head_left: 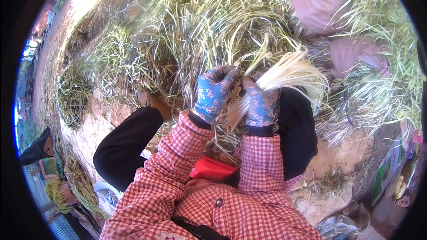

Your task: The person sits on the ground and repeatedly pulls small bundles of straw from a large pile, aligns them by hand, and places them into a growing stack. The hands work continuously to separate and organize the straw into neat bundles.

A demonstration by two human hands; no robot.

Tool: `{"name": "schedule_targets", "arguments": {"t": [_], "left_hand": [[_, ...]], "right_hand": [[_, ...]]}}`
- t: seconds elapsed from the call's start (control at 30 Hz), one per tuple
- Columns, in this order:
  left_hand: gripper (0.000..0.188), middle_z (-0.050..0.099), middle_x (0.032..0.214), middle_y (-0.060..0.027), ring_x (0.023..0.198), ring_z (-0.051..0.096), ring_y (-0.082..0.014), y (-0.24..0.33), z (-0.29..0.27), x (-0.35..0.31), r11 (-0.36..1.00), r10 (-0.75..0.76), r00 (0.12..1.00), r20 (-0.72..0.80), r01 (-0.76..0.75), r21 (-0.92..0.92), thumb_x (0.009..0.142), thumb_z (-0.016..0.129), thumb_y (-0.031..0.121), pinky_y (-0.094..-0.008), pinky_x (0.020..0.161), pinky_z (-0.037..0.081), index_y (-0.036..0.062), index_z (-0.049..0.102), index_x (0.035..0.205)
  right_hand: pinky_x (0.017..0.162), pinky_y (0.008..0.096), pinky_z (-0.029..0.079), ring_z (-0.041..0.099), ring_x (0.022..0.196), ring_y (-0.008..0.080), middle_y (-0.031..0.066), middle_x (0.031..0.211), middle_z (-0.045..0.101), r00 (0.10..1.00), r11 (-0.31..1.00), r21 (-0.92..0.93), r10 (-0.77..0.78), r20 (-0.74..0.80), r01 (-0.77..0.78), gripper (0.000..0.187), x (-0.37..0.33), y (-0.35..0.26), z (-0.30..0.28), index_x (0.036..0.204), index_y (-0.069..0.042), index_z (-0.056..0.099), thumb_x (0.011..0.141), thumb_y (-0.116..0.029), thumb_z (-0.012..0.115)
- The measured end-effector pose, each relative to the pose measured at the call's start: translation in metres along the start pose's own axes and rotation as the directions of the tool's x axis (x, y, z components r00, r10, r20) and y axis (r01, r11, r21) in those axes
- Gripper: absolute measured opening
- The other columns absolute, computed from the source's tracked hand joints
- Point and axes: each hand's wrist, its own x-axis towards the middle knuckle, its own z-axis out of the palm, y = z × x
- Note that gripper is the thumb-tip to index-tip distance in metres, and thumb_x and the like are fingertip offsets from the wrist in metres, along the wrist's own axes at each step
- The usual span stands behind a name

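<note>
A bunch of long, thin, pale yellow-white stalks like blanched chives (289,69) is gripped in my right hand (259,102), which wears a blue flowered glove. The leafy ends fan out to the upper right, and the stems point down to the lower left. My left hand (212,93), gloved in the same pattern, is closed in a pinch close to the right fingertips. What its fingers pinch is too small to tell. Beside the bunch, a few greener stalks (255,60) rise from between the two hands.
A large heap of loose green and yellow stalks (178,31) lies in front of me. Pinkish cloths (320,9) rest among more stalks at the right. A red object (212,169) sits by my lap. Clear plastic (342,224) lies at the lower right.
</note>
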Motion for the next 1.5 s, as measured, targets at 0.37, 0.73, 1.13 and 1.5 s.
{"name": "schedule_targets", "arguments": {"t": [0.37, 0.73, 1.13, 1.5], "left_hand": [[0.02, 0.067, 0.087, -0.0137, 0.074, 0.062, -0.0155, -0.103, -0.121, -0.016, 0.453, -0.287, 0.803, -0.522, 0.594, 0.665, 0.087, 0.058, 0.012, -0.0299, 0.069, 0.05, -0.0014, 0.06, 0.102], [0.036, 0.06, 0.101, -0.0038, 0.092, 0.055, -0.0107, -0.022, -0.023, -0.012, 0.99, 0.002, 0.942, 0.334, -0.049, 0.134, 0.092, 0.051, 0.007, -0.0238, 0.082, 0.046, 0.0018, 0.047, 0.128], [0.02, 0.065, 0.075, 0.0007, 0.047, 0.045, -0.0018, -0.009, -0.003, 0.007, 0.983, 0.031, 0.999, -0.037, -0.037, -0.181, 0.086, 0.066, 0.021, -0.0175, 0.041, 0.034, 0.0054, 0.066, 0.099], [0.052, 0.059, 0.08, -0.0044, 0.064, 0.051, -0.0083, 0.0, -0.04, 0.003, 0.956, 0.035, 0.984, 0.173, -0.084, 0.282, 0.082, 0.047, -0.004, -0.0214, 0.058, 0.044, 0.006, 0.041, 0.133]], "right_hand": [[0.051, 0.0271, 0.049, 0.055, 0.055, 0.0146, 0.0061, 0.076, 0.059, 0.979, 0.783, 0.621, 0.1, -0.179, 0.034, 0.03, 0.005, -0.019, -0.019, 0.093, -0.005, 0.051, 0.072, 0.001, 0.072], [0.054, 0.026, 0.047, 0.055, 0.059, 0.0143, 0.0076, 0.074, 0.056, 0.985, 0.921, 0.377, 0.145, -0.095, -0.099, 0.026, 0.002, -0.002, -0.003, 0.092, -0.002, 0.05, 0.074, 0.005, 0.067], [0.059, 0.0265, 0.048, 0.058, 0.066, 0.0154, 0.0078, 0.08, 0.06, 0.941, 0.913, 0.252, 0.338, -0.032, -0.32, 0.028, -0.001, 0.015, 0.006, 0.089, 0.002, 0.056, 0.07, -0.001, 0.076], [0.052, 0.0264, 0.05, 0.061, 0.059, 0.0163, 0.0098, 0.078, 0.064, 0.931, 0.88, 0.341, 0.363, -0.033, -0.331, 0.029, 0.005, -0.018, -0.012, 0.094, 0.0, 0.054, 0.075, -0.008, 0.074]]}}
